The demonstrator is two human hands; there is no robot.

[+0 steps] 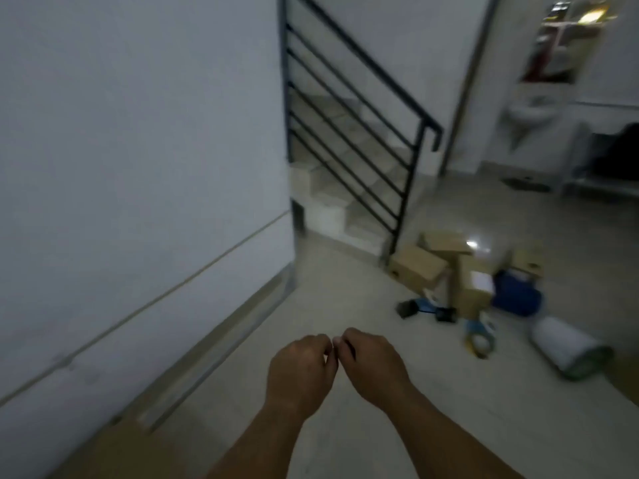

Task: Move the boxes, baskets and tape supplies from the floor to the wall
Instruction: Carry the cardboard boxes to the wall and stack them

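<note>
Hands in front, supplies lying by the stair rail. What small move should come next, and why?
Probably step right and reach for the tape roll, the closest item. The left hand and right hand are curled together, holding nothing visible, while the cardboard boxes lie on the floor, away from the wall.

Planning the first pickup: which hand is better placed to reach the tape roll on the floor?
Right, probably. The tape roll lies ahead and to the right, on the side of the right hand. The left hand sits nearer the wall. Both look empty, fingers curled.
</note>
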